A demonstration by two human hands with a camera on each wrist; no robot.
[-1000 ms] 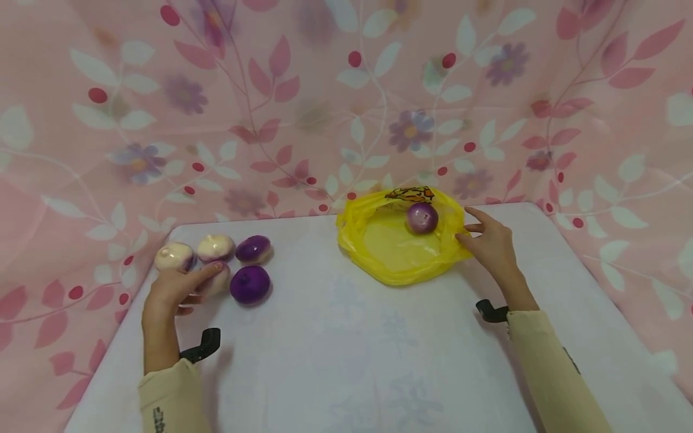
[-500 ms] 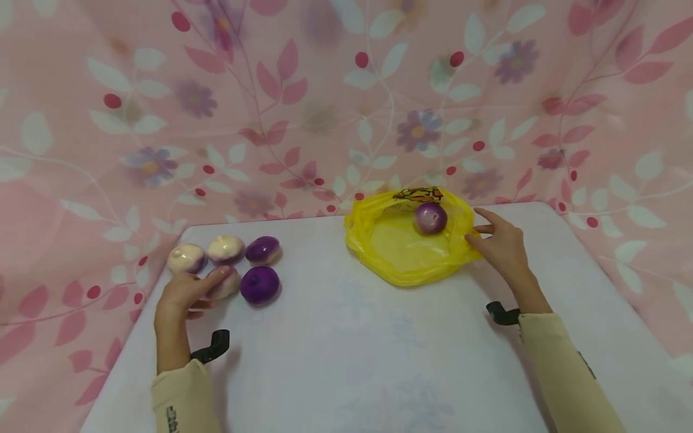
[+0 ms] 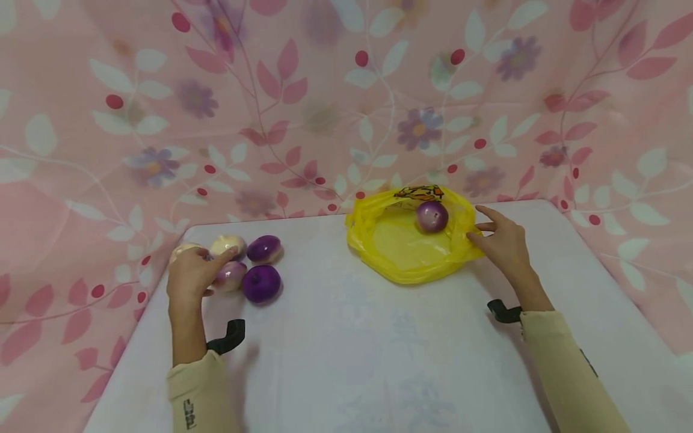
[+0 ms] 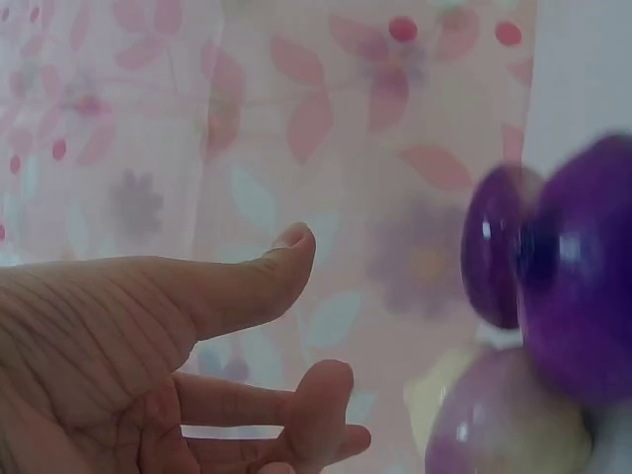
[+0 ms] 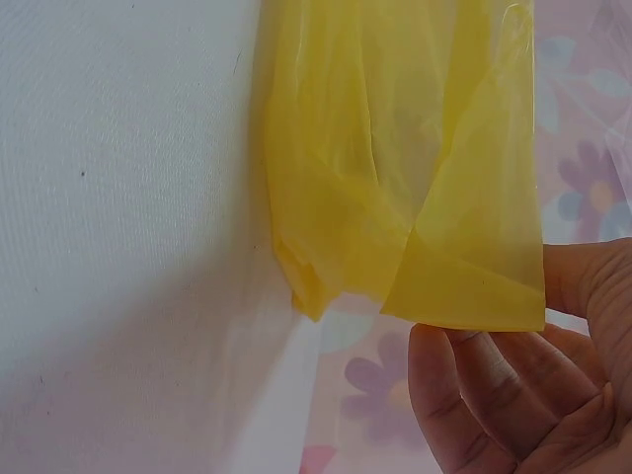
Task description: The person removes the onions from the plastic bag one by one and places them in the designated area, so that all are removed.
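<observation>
My left hand [image 3: 189, 279] hovers over a cluster of purple-and-white onions at the left of the table. In the left wrist view this hand [image 4: 148, 346] has its thumb and fingers apart, with nothing between them. Near its thumb lie a pale purple onion [image 3: 230, 276] and a whitish one [image 3: 227, 246]; another whitish onion [image 3: 183, 249] is partly hidden behind the hand. Two dark purple onions [image 3: 262, 284] [image 3: 264, 249] sit to the right. My right hand [image 3: 500, 243] pinches the right edge of an open yellow plastic bag [image 3: 360, 234], which holds a purple onion [image 3: 432, 216].
A white cloth-covered table [image 3: 325, 337] lies under everything, with faint printing on it. A pink floral curtain [image 3: 314, 120] hangs behind and along the sides. Black straps [image 3: 227, 338] are on both wrists.
My left hand has come off the pale purple onion it was touching and moved slightly forward over the cluster. My right hand keeps its pinch on the bag. The head view has shifted slightly.
</observation>
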